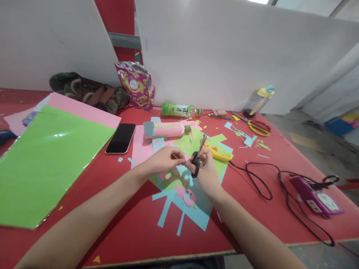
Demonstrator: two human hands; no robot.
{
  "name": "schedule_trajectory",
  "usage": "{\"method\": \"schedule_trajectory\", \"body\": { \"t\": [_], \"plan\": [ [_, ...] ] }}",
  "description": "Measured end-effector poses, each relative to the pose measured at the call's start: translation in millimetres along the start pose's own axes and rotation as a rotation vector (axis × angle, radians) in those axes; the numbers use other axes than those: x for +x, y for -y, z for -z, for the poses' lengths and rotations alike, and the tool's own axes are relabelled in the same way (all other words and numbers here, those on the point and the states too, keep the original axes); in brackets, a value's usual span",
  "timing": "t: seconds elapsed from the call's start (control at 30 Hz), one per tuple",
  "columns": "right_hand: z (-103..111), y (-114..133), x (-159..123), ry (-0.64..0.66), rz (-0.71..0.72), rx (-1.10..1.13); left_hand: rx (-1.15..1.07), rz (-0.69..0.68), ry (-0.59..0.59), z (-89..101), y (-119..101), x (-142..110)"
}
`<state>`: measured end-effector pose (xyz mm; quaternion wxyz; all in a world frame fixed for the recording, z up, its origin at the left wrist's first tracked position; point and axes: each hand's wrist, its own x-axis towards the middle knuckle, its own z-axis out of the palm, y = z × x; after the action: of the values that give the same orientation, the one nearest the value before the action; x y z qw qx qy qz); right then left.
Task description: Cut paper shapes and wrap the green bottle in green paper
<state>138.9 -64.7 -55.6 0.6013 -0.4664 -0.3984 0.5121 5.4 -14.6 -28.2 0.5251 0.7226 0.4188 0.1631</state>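
Note:
My right hand (206, 171) holds small black-handled scissors (196, 164) with the blades pointing up and away from me. My left hand (167, 160) is pinched close beside it, fingertips almost meeting those of the right; whatever lies in the pinch is too small to make out. Beneath both hands are blue paper sheets (193, 213) with pink and green scraps, among them a round pink cutout (189, 198). Just beyond lies a bottle wrapped in pink paper (168, 130). A yellow glue gun (220, 154) rests right behind my right hand.
A phone (121, 138) and green paper in a clear sleeve (53, 160) lie left. At the back are a snack bag (136, 86), a green-labelled bottle (181, 110) and a yellow-lidded bottle (259, 101). Larger scissors (258, 127), a black cord (254, 181) and a purple power strip (316, 198) lie right.

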Motion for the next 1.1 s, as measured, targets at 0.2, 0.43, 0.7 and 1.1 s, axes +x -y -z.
{"method": "schedule_trajectory", "body": {
  "t": [0.2, 0.43, 0.7, 1.1],
  "plan": [
    [0.9, -2.7, -0.1, 0.07, -0.056, -0.163, 0.073, 0.016, 0.009, 4.9, 5.6, -2.9],
    [10.0, -7.7, 3.9, 0.075, 0.203, -0.805, 0.262, -0.114, -0.352, 14.6, 40.0, -13.2],
    [10.1, -5.6, 3.6, 0.267, 0.128, -1.108, 0.272, -0.038, -0.41, 21.5, 60.9, -25.5],
    [14.7, 1.5, 4.0, 0.372, 0.149, -1.159, 0.373, 0.025, -0.353, 30.8, 68.3, -28.8]
  ]
}}
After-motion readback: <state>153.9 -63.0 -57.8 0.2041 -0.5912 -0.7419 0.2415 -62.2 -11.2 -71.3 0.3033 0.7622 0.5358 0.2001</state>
